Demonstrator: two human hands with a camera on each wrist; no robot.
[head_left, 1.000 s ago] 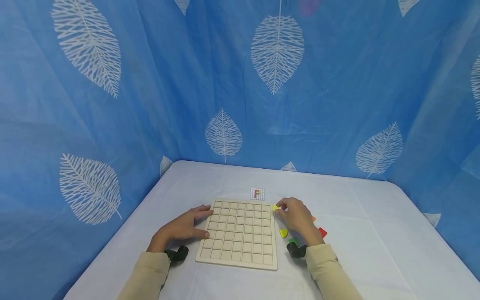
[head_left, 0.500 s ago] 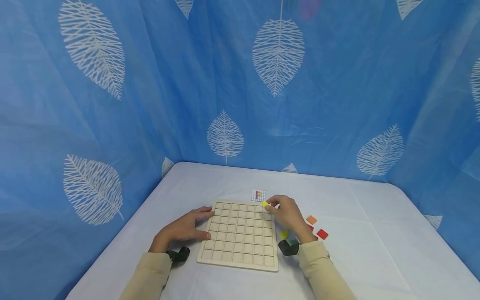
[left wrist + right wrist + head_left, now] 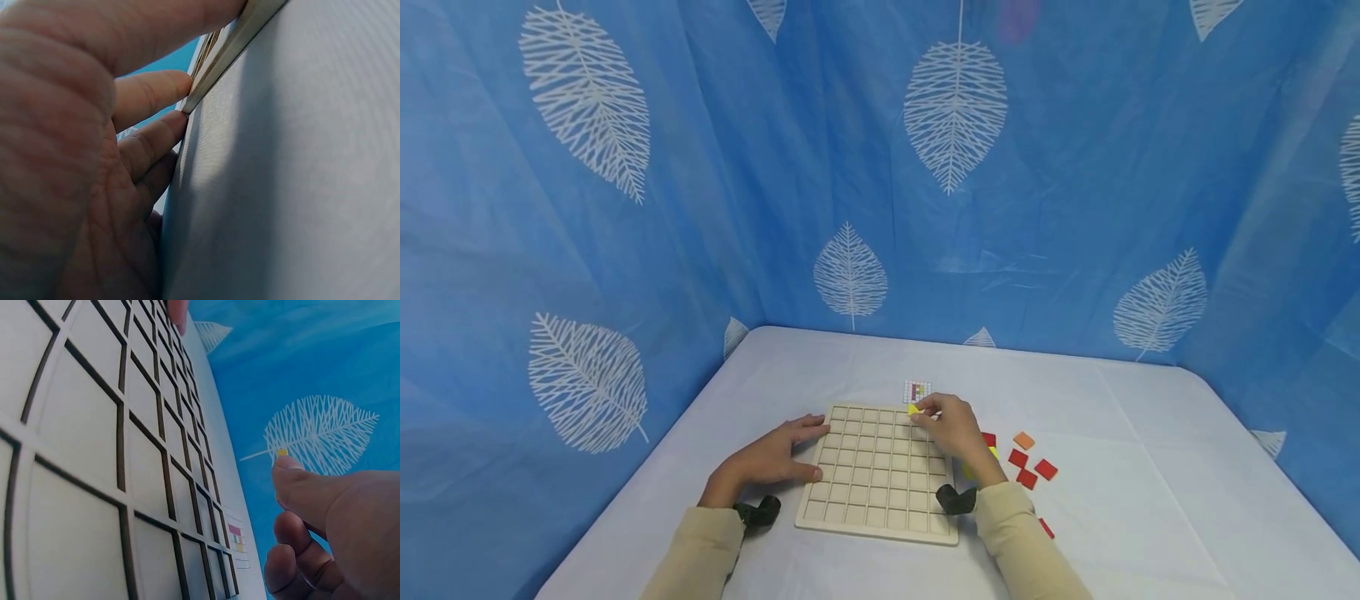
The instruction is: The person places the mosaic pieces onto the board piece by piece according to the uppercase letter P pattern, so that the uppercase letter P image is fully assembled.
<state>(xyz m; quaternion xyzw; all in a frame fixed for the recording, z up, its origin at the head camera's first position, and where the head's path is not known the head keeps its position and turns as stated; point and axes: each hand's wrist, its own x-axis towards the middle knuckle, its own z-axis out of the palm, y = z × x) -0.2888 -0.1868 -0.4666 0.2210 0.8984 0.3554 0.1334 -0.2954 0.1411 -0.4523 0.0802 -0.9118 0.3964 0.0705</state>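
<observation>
A pale wooden grid board (image 3: 865, 483) of square cells lies on the table. Between the thumb and fingers of my right hand (image 3: 953, 429) is a small yellow tile (image 3: 913, 409), over the far edge of the board. In the right wrist view only a sliver of the yellow tile (image 3: 282, 452) shows past the thumb. My left hand (image 3: 775, 452) rests at the board's left side, fingers spread, thumb and fingertips on its edge. The left wrist view shows those fingers (image 3: 153, 97) against the board's side.
A small printed card (image 3: 917, 392) with a coloured grid pattern lies behind the board. Right of my right hand are several red tiles (image 3: 1046, 469) and an orange tile (image 3: 1024, 440). The right forearm partly covers other pieces. A blue leaf-print cloth (image 3: 955, 250) hangs behind the table.
My right hand has picked the yellow tile up from beside the board's far right corner and carried it left over the far edge. The left hand stays at the board's side.
</observation>
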